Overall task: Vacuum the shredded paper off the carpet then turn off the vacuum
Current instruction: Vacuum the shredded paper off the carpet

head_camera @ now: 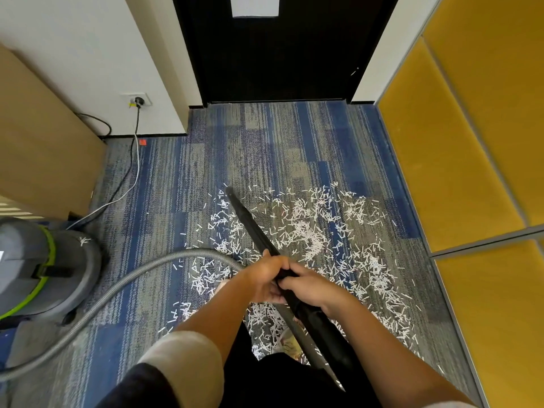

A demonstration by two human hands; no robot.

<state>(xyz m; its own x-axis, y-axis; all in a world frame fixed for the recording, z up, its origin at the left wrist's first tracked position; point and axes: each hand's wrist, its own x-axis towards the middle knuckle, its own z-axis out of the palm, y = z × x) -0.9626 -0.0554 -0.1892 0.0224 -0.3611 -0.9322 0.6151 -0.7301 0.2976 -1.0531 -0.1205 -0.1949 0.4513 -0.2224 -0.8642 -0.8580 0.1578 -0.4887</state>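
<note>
White shredded paper [312, 242] lies scattered over the blue and grey carpet [259, 148], mostly at centre and right. A long black vacuum wand [250, 222] slants up to the left, its narrow tip resting among the shreds at the pile's far left edge. My left hand [265, 275] and my right hand [309, 287] both grip the wand side by side at mid-length. A grey ribbed hose [123, 285] curves from the wand to the lower left. The grey canister vacuum [44, 269] with green trim stands at the left.
A power cord [136, 160] runs from the vacuum to a wall socket [138, 101] at upper left. A brown cabinet [41, 142] stands left, a black door [279, 54] is ahead, and a yellow padded partition [471, 142] lines the right side.
</note>
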